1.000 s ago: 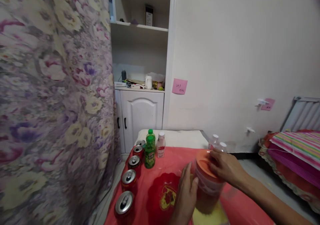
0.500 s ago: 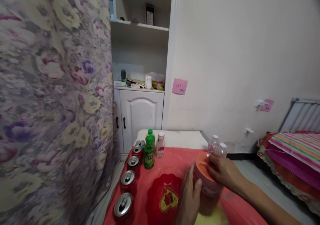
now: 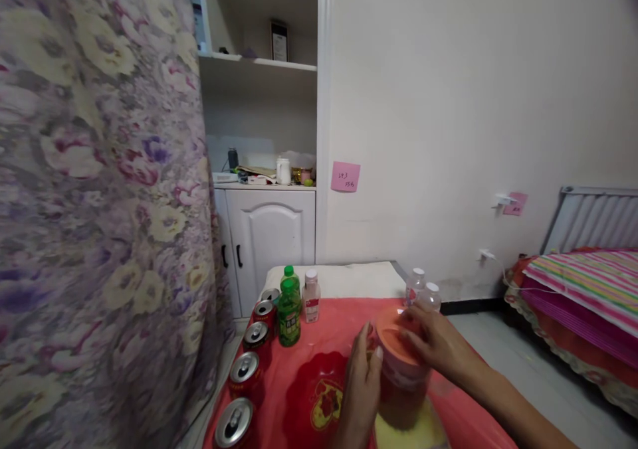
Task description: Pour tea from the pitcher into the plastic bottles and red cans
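The left hand [image 3: 359, 386] is pressed on the near left side of the jar [image 3: 403, 389], with its fingers half bent round it. The jar stands on the red cloth [image 3: 343, 319], right between both hands. Something yellow shows under it, but I cannot tell what. The right hand [image 3: 434, 344] lies on top of the orange lid [image 3: 389, 337], and its fingers bend over the lid's far right edge and hold it. The lid sits on the jar.

Left of the hands, four cans [image 3: 244, 372] stand in a row, one behind the other. At the far end of the row are a green bottle [image 3: 289, 306] and a small pink bottle [image 3: 312, 296], side by side. Just behind the right hand are two clear bottles [image 3: 423, 288], close together.

Far left hangs a flower curtain [image 3: 100, 203]. Behind it all is a white cupboard [image 3: 269, 236], and a pink note [image 3: 345, 177] is stuck on the wall. Far right is a bed [image 3: 583, 283] with a striped cover
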A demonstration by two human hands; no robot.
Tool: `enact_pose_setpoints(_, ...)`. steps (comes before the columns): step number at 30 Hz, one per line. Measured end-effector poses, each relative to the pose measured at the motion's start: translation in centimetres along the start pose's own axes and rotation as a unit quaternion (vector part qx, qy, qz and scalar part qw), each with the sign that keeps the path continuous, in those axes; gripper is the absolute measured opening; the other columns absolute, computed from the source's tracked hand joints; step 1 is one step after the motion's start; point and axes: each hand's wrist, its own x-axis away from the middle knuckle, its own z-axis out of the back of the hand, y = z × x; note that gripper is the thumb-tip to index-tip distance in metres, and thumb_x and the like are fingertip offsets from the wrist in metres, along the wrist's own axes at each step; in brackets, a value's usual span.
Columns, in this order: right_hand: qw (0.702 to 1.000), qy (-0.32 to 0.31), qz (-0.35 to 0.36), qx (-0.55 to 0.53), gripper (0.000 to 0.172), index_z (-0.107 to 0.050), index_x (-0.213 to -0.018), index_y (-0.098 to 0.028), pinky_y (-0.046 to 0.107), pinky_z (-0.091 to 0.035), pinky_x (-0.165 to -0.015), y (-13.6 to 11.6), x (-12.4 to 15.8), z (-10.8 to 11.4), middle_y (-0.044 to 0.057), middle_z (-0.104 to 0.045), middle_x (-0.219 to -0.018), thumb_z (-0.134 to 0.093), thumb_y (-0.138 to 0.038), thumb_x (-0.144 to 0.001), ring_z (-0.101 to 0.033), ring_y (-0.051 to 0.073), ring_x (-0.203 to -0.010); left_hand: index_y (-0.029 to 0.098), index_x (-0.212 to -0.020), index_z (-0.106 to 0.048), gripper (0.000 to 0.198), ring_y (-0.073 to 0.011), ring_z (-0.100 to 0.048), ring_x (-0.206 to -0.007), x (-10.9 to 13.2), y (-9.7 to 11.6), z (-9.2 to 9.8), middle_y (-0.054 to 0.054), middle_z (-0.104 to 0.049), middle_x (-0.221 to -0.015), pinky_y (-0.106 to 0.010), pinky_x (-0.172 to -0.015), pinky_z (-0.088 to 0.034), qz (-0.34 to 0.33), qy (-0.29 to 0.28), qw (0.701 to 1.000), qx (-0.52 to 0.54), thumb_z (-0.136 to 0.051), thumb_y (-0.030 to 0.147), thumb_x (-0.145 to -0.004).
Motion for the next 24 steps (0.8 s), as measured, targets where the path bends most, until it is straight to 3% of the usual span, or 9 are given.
enact_pose_setpoints(3, 0.995, 0.069, -0.026, -0.070, 0.026, -0.064, -0.107, -0.021, 0.037, -0.049, -0.076, 1.8, 1.7, 0.8, 0.010, -0.065, -0.109, -0.046, -0.037, -0.098, -0.064, 0.022, -0.083, 0.012, -0.144, -0.048, 0.056, -0.0258, -0.059, -0.134, -0.7, 0.5, 0.3, -0.020, -0.055, -0.152, -0.044, -0.116, -0.045, -0.012, -0.001, 1.000, 0.002, -0.046, 0.033, -0.093)
enact_pose_setpoints(6, 0.986, 0.100, -0.060, -0.122, 0.029, -0.064, -0.104, -0.021, 0.038, -0.049, -0.072, 3.8, 3.7, 0.6, 0.010, -0.067, -0.104, -0.048, -0.044, -0.098, -0.061, 0.021, -0.076, 0.014, -0.136, -0.055, 0.048, -0.0257, -0.063, -0.128, -1.4, 1.0, 0.6, -0.019, -0.063, -0.143, -0.045, -0.112, -0.048, -0.051, -0.008, 0.998, -0.027, -0.046, 0.029, -0.091)
enact_pose_setpoints(11, 0.979, 0.103, -0.052, -0.171, 0.030, -0.068, -0.113, -0.023, 0.039, -0.050, -0.080, 5.1, 4.7, 0.4, 0.012, -0.067, -0.120, -0.055, -0.045, -0.097, -0.064, 0.024, -0.091, 0.018, -0.117, -0.065, 0.034, -0.0237, -0.071, -0.109, -2.6, 2.5, 1.4, -0.014, -0.074, -0.123, -0.040, -0.097, -0.056, -0.080, -0.022, 0.992, -0.094, -0.047, 0.029, -0.090)
enact_pose_setpoints(13, 0.978, 0.090, -0.025, -0.185, 0.030, -0.070, -0.115, -0.024, 0.040, -0.050, -0.090, 4.5, 4.1, 0.9, 0.011, -0.065, -0.128, -0.063, -0.043, -0.093, -0.064, 0.026, -0.104, 0.018, -0.111, -0.067, 0.031, -0.0239, -0.072, -0.105, -3.0, 3.3, 1.7, -0.014, -0.076, -0.118, -0.039, -0.095, -0.056, -0.080, -0.033, 0.991, -0.106, -0.049, 0.029, -0.089)
enact_pose_setpoints(16, 0.980, 0.032, -0.003, -0.195, 0.029, -0.073, -0.112, -0.023, 0.039, -0.049, -0.095, 3.1, 2.4, 1.7, 0.009, -0.071, -0.119, -0.073, -0.036, -0.086, -0.065, 0.026, -0.106, 0.017, -0.109, -0.069, 0.031, -0.0249, -0.073, -0.106, -3.4, 4.0, 1.8, -0.014, -0.078, -0.115, -0.039, -0.095, -0.055, -0.078, -0.046, 0.989, -0.118, -0.050, 0.031, -0.088)
enact_pose_setpoints(20, 0.988, -0.044, -0.019, -0.144, 0.027, -0.077, -0.103, -0.020, 0.035, -0.049, -0.081, 1.7, 0.5, 1.9, 0.007, -0.073, -0.101, -0.076, -0.022, -0.077, -0.067, 0.024, -0.090, 0.018, -0.111, -0.069, 0.032, -0.0243, -0.073, -0.105, -3.5, 4.0, 1.9, -0.013, -0.078, -0.116, -0.038, -0.095, -0.055, -0.076, -0.043, 0.987, -0.136, -0.049, 0.030, -0.088)
enact_pose_setpoints(24, 0.991, -0.073, 0.000, -0.108, 0.016, -0.076, -0.090, -0.018, 0.033, -0.046, -0.075, 1.8, -0.2, 1.4, 0.005, -0.070, -0.092, -0.076, -0.018, -0.074, -0.064, 0.023, -0.086, 0.019, -0.112, -0.069, 0.034, -0.0235, -0.073, -0.103, -3.3, 3.8, 1.8, -0.012, -0.078, -0.117, -0.037, -0.093, -0.056, -0.078, -0.034, 0.986, -0.141, -0.049, 0.030, -0.088)
